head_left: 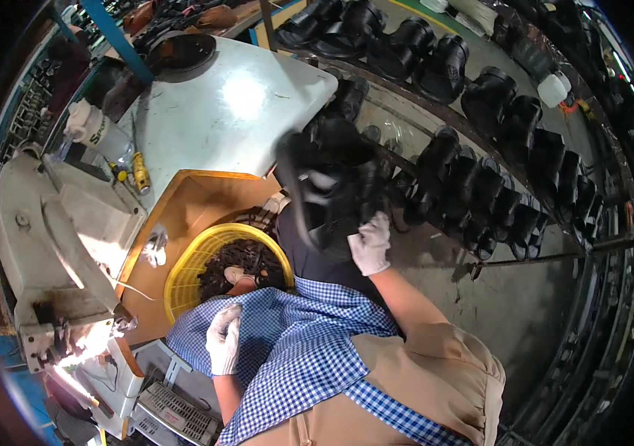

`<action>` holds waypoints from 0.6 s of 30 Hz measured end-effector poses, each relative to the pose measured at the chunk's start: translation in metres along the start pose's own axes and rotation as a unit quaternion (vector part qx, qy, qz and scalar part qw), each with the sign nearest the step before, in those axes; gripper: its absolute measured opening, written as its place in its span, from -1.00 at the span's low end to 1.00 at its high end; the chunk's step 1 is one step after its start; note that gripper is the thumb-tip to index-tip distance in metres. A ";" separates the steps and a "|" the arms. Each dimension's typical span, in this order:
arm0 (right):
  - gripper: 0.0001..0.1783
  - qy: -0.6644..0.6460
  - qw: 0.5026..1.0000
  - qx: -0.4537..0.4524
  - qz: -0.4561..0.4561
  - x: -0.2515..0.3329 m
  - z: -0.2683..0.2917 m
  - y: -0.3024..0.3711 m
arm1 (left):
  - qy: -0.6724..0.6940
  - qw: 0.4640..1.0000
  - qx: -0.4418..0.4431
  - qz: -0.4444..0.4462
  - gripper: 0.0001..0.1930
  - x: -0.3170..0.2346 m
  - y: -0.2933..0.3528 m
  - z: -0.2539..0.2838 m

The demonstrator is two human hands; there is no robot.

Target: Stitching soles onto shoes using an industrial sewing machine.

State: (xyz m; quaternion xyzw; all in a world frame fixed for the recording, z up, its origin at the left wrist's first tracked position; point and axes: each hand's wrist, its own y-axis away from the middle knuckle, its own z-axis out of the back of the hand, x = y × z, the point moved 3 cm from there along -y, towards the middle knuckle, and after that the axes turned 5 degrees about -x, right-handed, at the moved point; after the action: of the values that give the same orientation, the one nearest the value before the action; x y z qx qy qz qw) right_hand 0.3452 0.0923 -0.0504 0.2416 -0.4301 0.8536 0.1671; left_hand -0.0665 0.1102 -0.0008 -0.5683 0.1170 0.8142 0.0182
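To your right, the rack point(614, 244) carries rows of black footwear on its rails. Ahead of you, the table point(198, 119) presents a light top; the sewing machine point(23, 201) stands off its left edge. Below the near edge, at your knees, sits the yellow basket point(176, 279), filled with dark scraps point(257, 262). Your checked apron point(317, 320) spreads over your lap and reaches the basket's near rim.

The black sandals point(328, 197) are off the table, beside its near right corner and above your lap; blur prevents a count. Your gloved right hand point(371, 242) appears clamped on their lower right edge. Your gloved left hand point(224, 336) is against the apron with fingers curled; whether it grips anything cannot be told.

At the table's left edge lie the bottle point(111, 139) and, beside it, a yellow-handled screwdriver point(141, 177).

CAUTION: A one-sided grip in a fabric glove may let the sandals twist or slip to the floor. Swinging them wide could scuff them on the table's right edge or knock rack footwear. Apron cloth could snag on the basket rim and tip it.
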 end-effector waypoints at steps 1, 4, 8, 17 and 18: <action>-0.62 0.046 0.999 0.014 -0.008 -0.021 0.007 0.006 | -0.006 1.000 0.010 0.001 -0.77 0.001 -0.001 -0.003; -0.65 0.204 0.974 0.011 -0.102 -0.076 0.006 -0.002 | -0.021 0.999 0.036 -0.003 -0.77 -0.002 -0.008 -0.016; -0.62 0.330 0.930 0.010 -0.160 -0.139 -0.022 -0.078 | -0.064 0.997 0.053 -0.009 -0.77 -0.016 -0.015 -0.031; -0.55 0.412 0.826 0.290 -0.252 -0.202 -0.104 -0.171 | -0.110 0.991 0.075 0.010 -0.73 -0.030 -0.018 -0.047; -0.55 0.421 0.813 0.328 -0.233 -0.204 -0.106 -0.162 | -0.102 0.991 0.082 0.009 -0.74 -0.029 -0.019 -0.049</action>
State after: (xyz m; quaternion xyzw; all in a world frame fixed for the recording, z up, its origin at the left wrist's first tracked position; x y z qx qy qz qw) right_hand 0.5651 0.2559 -0.1125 -0.0076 0.0573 0.8978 0.4365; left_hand -0.0082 0.1210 0.0071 -0.4777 0.1859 0.8558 0.0696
